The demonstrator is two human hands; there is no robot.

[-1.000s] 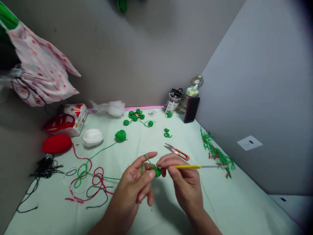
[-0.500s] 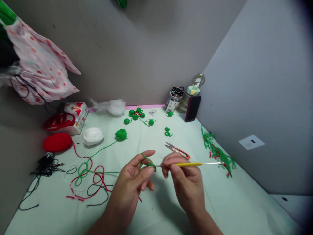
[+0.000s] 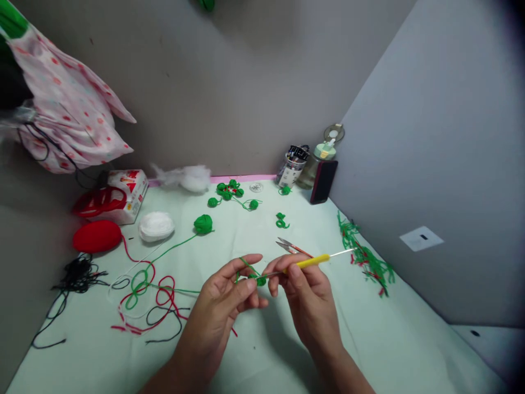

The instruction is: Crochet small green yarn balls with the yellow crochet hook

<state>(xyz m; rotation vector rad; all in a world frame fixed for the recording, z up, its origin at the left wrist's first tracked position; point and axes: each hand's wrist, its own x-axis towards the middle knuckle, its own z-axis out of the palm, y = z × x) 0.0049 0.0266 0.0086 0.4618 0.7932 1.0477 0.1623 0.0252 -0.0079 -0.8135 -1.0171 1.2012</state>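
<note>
My left hand (image 3: 229, 295) pinches a small green crochet piece (image 3: 261, 281) between thumb and fingers. Green yarn loops over its raised index finger and trails left to a green yarn ball (image 3: 203, 224). In my right hand (image 3: 309, 290) is a yellow-handled crochet hook (image 3: 312, 261), held like a pen. The hook's thin metal tip meets the green piece; a second metal shaft points up to the right. Whether the tip sits inside a stitch is too small to tell. Orange-handled thread snips (image 3: 289, 246) lie just behind my right hand, partly covered by it.
To the left are red yarn (image 3: 97, 236), white yarn (image 3: 156, 226), tangled strands and a black cord bundle (image 3: 79, 272). Small green balls (image 3: 229, 190) sit at the back, near a pen cup (image 3: 291, 168), bottle (image 3: 310, 168) and phone (image 3: 324, 181). Green and red scraps (image 3: 365, 257) line the right edge.
The hook has tilted, its far end rising and shifting left. My right hand has moved slightly left and now covers the snips' handles. The green piece has turned a little in my left fingers.
</note>
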